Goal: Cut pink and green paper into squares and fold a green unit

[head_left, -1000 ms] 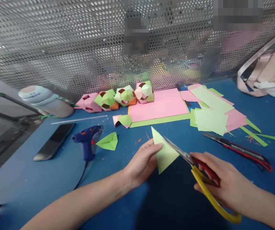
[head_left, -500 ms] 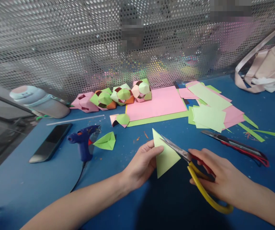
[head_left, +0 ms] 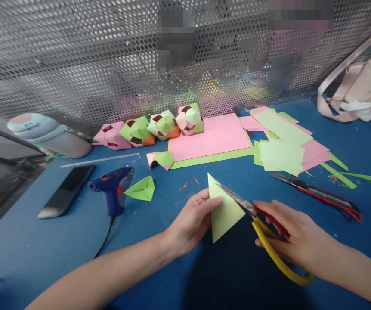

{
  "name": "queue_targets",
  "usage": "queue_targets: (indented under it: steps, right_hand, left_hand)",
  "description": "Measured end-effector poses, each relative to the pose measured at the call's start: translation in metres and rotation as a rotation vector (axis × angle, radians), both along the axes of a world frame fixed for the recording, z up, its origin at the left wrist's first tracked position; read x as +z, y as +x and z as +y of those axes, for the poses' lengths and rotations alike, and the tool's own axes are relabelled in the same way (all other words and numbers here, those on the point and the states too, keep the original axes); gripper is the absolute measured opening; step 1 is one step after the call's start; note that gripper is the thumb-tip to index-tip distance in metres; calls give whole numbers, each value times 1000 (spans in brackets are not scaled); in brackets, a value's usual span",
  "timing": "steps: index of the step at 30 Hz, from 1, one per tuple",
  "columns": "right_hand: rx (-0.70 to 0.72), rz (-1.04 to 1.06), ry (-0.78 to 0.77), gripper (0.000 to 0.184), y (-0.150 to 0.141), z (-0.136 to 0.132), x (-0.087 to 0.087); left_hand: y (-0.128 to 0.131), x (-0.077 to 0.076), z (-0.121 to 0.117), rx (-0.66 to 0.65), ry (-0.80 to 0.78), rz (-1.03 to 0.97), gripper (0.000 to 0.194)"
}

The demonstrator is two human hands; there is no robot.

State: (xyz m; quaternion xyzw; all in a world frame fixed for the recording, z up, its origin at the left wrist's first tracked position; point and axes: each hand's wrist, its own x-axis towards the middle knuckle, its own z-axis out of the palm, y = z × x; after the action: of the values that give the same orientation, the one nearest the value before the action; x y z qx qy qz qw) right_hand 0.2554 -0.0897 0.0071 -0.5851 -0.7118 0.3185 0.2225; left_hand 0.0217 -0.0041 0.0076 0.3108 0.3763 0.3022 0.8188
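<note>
Pinched in my left hand [head_left: 193, 221] is a pale green paper triangle [head_left: 226, 215], thumb in front and fingers behind. My right hand [head_left: 292, 234] grips scissors [head_left: 269, 245] with yellow and red handles. Their blades lie along the triangle's upper right edge, nearly closed, tips pointing up and left. Left of my hands, a folded green paper piece [head_left: 142, 188] rests beside a blue glue gun [head_left: 111, 189]. Beyond my right hand lies a utility knife [head_left: 317, 193] with red edging.
Along the perforated metal panel [head_left: 108, 64] stand several folded paper balls [head_left: 137, 129]. Pink sheets [head_left: 211, 135] and a pile of cut green paper [head_left: 282, 155] lie behind my hands. A phone [head_left: 67, 189] and a bottle [head_left: 53, 135] are at left, a bag [head_left: 369, 82] at right.
The scissor blades look more closed along the paper's edge. The paper triangle has tilted and moved very slightly. The camera view has shifted a little.
</note>
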Motion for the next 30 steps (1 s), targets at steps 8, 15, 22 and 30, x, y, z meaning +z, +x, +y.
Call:
queue_targets:
  steps: [8,15,22,30]
  right_hand:
    - [1,13,12,51,-1,1,-4]
    - [18,31,1,52,-1,0,-8]
    - [29,14,21,55,-2,1,-3]
    - [40,43,17,51,-4,-1,-3]
  left_hand:
    - [2,0,1,-3,-24,-6,17]
    - [1,-4,0,-22,-38,-18,18]
    - [0,-4,-2,-78,-32,-27,18]
    - [1,-3,-5,-100,-39,-51,20]
